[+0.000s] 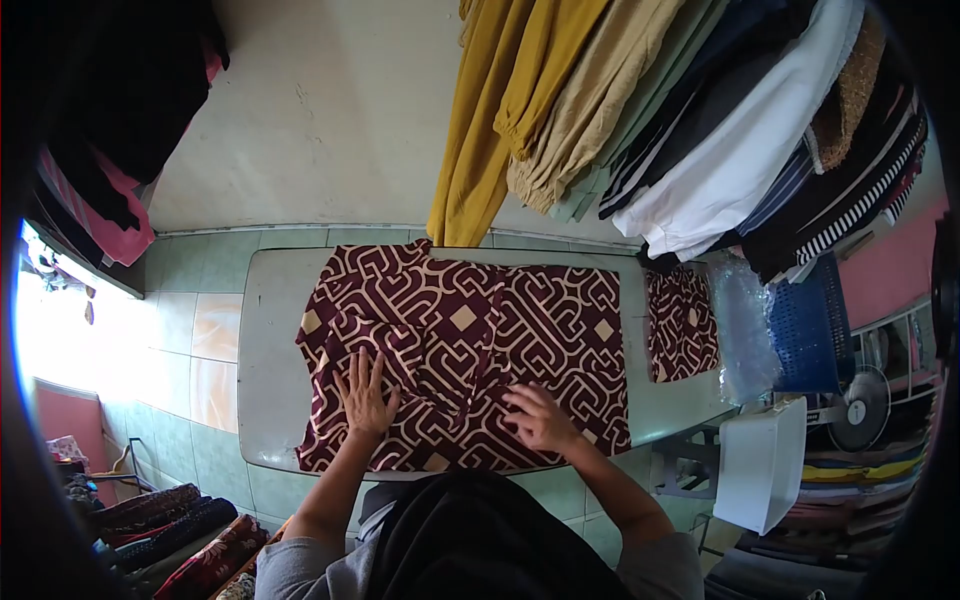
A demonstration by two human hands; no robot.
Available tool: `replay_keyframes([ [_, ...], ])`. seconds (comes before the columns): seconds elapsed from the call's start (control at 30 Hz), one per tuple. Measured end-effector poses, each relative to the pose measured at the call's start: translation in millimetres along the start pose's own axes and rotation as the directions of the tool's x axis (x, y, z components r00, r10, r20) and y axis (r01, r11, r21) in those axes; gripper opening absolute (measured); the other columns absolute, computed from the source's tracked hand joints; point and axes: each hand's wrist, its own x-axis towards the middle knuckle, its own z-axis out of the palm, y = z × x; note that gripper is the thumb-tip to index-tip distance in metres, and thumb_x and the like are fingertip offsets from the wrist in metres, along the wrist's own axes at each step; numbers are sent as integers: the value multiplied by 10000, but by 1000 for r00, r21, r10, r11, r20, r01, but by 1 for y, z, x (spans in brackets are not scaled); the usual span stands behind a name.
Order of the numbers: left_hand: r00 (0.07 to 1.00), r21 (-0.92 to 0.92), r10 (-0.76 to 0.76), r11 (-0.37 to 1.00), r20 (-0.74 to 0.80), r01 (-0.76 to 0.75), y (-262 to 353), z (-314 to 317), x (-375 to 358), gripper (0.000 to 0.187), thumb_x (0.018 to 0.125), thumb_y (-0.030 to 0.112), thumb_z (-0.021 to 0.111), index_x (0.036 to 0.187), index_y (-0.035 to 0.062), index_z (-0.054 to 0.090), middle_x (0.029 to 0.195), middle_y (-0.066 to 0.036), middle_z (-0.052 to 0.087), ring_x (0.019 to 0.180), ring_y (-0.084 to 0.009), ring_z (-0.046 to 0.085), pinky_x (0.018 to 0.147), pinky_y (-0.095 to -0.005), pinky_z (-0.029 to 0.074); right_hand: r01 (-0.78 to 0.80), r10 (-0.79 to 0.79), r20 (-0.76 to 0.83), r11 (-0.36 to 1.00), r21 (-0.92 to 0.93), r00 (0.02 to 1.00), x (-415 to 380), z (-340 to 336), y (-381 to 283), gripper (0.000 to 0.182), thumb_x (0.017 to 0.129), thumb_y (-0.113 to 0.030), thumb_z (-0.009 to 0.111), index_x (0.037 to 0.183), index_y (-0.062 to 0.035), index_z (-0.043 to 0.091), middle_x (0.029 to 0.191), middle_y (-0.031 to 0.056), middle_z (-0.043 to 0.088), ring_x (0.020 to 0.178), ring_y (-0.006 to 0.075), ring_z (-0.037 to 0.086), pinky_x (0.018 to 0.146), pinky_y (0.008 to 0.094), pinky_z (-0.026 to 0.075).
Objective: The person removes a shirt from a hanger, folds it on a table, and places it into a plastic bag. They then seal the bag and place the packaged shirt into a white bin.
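Note:
A maroon garment [560,340] with a cream interlaced line pattern lies spread on the pale board-like table [270,350]. My left hand [366,400] rests flat on its left part, fingers spread, beside a folded-over piece of the same cloth. Over the lower middle of the garment is my right hand [540,420], its fingers apart and slightly bent, with nothing visible in them. A seam or edge runs down the cloth just left of that hand. At the table's right end lies a smaller folded piece [683,330] in the same pattern.
Clear plastic packaging [745,330] lies by the blue basket [808,330] at right. Below are a white bin [760,465] and a fan [860,412]. Clothes [640,120] hang above the table's far side. Fabric rolls [180,540] are piled at lower left.

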Motion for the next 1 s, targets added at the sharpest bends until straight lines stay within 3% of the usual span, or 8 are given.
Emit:
replay_keyframes([
  [0.2, 969, -137, -56, 990, -242, 24, -7, -19, 49, 486, 780, 377, 529, 1139, 56, 462, 1089, -118, 510, 1061, -288, 458, 1012, -588, 122, -244, 214, -325, 968, -56, 921, 34, -40, 61, 116, 750, 8, 556, 858, -16, 594, 982, 118, 522, 980, 313, 505, 827, 385, 448],
  [0.43, 859, -74, -63, 997, -508, 29, -63, 4, 183, 458, 806, 311, 533, 1155, 28, 441, 1104, -154, 497, 1017, -312, 460, 931, -404, 334, -571, 551, -148, 794, -208, 821, 91, -51, 163, 463, 798, 34, 490, 1245, -10, 374, 1286, 136, 385, 1208, 315, 351, 1023, 374, 318],
  [0.53, 881, -68, -461, 887, -109, 456, -69, -1, 216, 516, 788, 403, 566, 1174, 81, 452, 1152, -147, 512, 1076, -306, 468, 889, -414, 368, -546, 563, -100, 718, -432, 820, 111, -54, 183, 524, 797, 20, 499, 1286, -51, 322, 1314, 158, 347, 1247, 299, 300, 1057, 414, 241],
  [0.63, 855, -119, -511, 847, 90, 519, -69, -19, 228, 508, 759, 420, 596, 1161, 133, 473, 1098, -119, 562, 1043, -273, 508, 889, -416, 368, -533, 621, -18, 657, -533, 783, 122, -58, 191, 528, 798, 8, 504, 1289, -60, 321, 1273, 164, 401, 1224, 287, 341, 1044, 423, 261],
  [0.7, 885, -129, -465, 878, -6, 461, -101, 0, 238, 435, 731, 420, 629, 1040, 121, 563, 967, -106, 624, 889, -267, 579, 798, -388, 423, -540, 635, -6, 651, -534, 772, 120, -55, 205, 499, 795, -8, 514, 1266, -51, 355, 1231, 163, 439, 1198, 281, 370, 1036, 419, 272],
  [0.8, 928, -484, -316, 792, 198, 373, -113, -4, 242, 282, 778, 328, 637, 822, 50, 646, 719, -52, 620, 622, -136, 547, 575, -267, 442, -534, 649, -17, 611, -584, 760, 104, -46, 236, 410, 780, -38, 541, 1179, -26, 446, 1145, 159, 502, 1149, 275, 418, 1019, 420, 289],
  [0.9, 909, -773, -338, 499, 242, 391, -122, -7, 238, 276, 818, 301, 610, 855, 29, 641, 706, 5, 599, 637, -80, 511, 576, -252, 429, -496, 570, -94, 608, -620, 817, 77, -63, 237, 270, 745, -78, 585, 1002, 3, 569, 1090, 159, 523, 1077, 273, 457, 978, 423, 321],
  [1.0, 945, -831, -237, 460, 225, 313, -121, -30, 221, 249, 849, 265, 579, 837, 23, 634, 721, 30, 592, 630, -61, 495, 570, -236, 410, -364, 467, 18, 711, -602, 884, 51, -95, 221, 238, 710, -76, 617, 936, -7, 591, 986, 130, 545, 985, 279, 479, 914, 405, 368],
])
